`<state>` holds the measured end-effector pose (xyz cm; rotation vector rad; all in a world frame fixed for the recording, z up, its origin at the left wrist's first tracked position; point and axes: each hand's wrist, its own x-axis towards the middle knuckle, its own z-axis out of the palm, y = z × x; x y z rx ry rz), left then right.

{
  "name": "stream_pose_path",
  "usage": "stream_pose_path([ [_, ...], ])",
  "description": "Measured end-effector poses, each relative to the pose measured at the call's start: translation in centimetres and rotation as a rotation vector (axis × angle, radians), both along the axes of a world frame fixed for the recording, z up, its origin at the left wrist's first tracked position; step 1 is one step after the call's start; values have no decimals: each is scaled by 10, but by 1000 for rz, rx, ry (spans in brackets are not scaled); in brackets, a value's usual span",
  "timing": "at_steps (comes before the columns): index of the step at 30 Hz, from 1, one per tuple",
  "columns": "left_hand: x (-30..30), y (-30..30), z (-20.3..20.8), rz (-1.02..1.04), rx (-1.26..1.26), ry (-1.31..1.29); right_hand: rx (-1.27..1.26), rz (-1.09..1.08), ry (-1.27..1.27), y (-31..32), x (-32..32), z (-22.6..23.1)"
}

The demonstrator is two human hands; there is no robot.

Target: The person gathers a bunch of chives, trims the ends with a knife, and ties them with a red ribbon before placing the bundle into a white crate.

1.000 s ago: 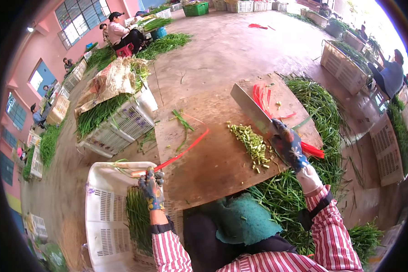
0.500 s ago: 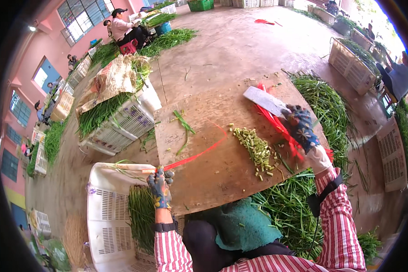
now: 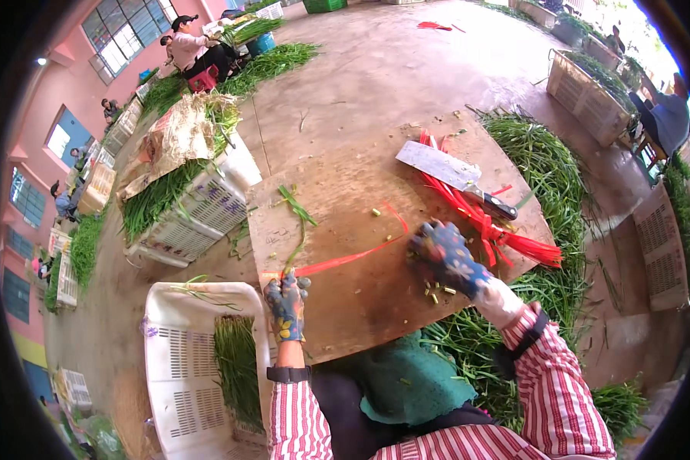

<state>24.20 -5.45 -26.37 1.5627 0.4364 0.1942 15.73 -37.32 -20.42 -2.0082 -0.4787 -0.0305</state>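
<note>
One red ribbon is pinched in the gloved left hand, its length running rightward over the wooden board to near the gloved right hand. That hand is blurred, so whether it is loose or closed around anything cannot be told; a few cut stem pieces lie just below it. Beyond its grip, a cleaver rests across a bundle of red strips. Just left of and below the left hand, a white crate holds green stalks packed along its right side. Farther out, up and left of the same hand, a second crate is heaped with leafy greens, partly covered by brown sacking. Well apart from the right hand, up and right, a cream crate also contains greenery.
</note>
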Motion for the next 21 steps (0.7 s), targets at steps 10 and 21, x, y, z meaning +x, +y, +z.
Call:
stream_pose_path([
  [10, 9, -18, -29, -217, 801, -13, -889, -71, 24, -51, -108, -10],
  [21, -80, 94, 67, -238, 387, 47, -461, -89, -235, 30, -51, -12],
])
